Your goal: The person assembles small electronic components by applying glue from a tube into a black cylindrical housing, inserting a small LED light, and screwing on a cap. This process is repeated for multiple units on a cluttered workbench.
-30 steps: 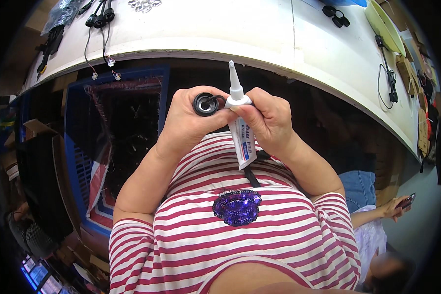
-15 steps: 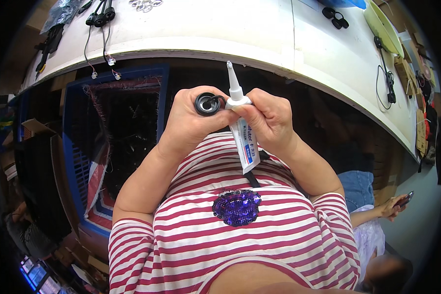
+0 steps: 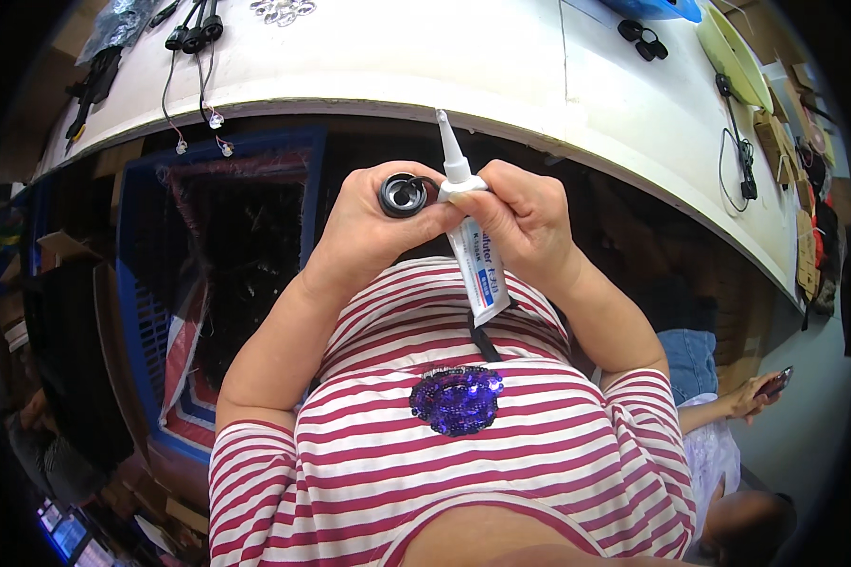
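Observation:
My left hand [image 3: 355, 227] is closed round a short black round housing [image 3: 388, 197], its open end facing up with a pale ring inside. A thin black cable [image 3: 429, 181] curves from it toward the tube. My right hand [image 3: 534, 217] pinches a white glue tube [image 3: 480, 274] just below its shoulder. The tube's tapered nozzle [image 3: 451, 146] points up and away from me. My left thumb touches the tube's neck, so both hands meet there in front of my striped shirt.
A white table [image 3: 397, 57] runs across the far side. On it lie black cable assemblies [image 3: 192, 40] at left, black rings [image 3: 645, 42] and a coiled cable [image 3: 747, 161] at right. A blue crate [image 3: 147, 302] stands low at left. Another person's hand [image 3: 749, 399] holds a phone at right.
The tube's nozzle has risen slightly and its bottom end has shifted a little right and up. The black housing has tipped slightly. Both hands keep their hold.

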`<state>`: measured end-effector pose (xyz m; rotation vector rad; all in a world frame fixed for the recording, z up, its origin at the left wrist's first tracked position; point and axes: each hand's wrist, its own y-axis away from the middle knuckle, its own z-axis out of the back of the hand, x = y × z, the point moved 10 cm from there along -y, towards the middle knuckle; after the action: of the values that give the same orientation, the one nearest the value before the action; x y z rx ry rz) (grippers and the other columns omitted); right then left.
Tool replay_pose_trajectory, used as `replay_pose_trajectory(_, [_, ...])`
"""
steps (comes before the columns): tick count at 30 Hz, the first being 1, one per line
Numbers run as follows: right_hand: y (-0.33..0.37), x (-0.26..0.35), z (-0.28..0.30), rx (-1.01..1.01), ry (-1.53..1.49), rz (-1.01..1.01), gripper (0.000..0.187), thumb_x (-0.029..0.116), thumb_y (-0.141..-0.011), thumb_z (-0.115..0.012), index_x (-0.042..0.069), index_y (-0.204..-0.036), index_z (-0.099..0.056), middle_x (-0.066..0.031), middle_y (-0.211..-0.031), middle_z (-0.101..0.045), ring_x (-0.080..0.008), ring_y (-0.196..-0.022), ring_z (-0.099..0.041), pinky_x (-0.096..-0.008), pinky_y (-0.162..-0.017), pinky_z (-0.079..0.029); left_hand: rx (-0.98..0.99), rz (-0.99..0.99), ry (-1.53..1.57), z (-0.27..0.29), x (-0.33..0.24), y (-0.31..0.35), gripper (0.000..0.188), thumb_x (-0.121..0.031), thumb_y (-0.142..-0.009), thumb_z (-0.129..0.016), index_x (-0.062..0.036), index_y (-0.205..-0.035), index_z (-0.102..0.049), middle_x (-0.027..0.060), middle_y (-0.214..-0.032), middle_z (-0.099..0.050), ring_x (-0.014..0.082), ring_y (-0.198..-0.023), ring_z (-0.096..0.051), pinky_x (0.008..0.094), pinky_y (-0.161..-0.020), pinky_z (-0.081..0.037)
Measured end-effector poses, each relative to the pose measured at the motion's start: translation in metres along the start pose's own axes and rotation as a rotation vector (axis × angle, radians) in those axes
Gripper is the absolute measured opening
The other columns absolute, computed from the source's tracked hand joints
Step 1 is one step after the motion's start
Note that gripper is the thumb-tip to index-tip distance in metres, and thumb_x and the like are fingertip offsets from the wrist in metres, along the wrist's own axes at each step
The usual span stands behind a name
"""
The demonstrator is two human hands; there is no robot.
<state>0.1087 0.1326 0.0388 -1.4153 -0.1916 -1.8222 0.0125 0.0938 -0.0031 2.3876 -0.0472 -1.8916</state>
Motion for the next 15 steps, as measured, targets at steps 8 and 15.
replay_pose_trajectory(8, [-0.003, -0.010, 0.042, 0.051, -0.306, -0.271, 0.027, 0.023, -0.089, -0.054, 0.002, -0.072, -0.060, 0.0021, -0.062, -0.052, -0.0024, -0.053, -0.044, -0.0177, -0.047, -0.033, 0.038, -0.263, -0.129, 0.006, -0.009, 0.003, 0.045, -0.035, -0.075, -0.069, -0.0074, -0.099, -0.042, 0.0002, -0.086, -0.041, 0.0070, -0.073, -0.041, 0.0203, -0.064, -0.036])
replay_pose_trajectory(15, [0.022, -0.020, 0.035, 0.188, -0.863, -0.594, 0.025, 0.024, -0.088, -0.054, 0.000, -0.081, -0.059, 0.0012, -0.062, -0.053, -0.0025, -0.048, -0.043, -0.0162, -0.045, -0.034, 0.156, -0.292, -0.215, -0.005, -0.023, -0.002, 0.033, -0.035, -0.079, -0.062, -0.0035, -0.082, -0.053, 0.0003, -0.077, -0.047, 0.0065, -0.068, -0.042, 0.0194, -0.059, -0.032])
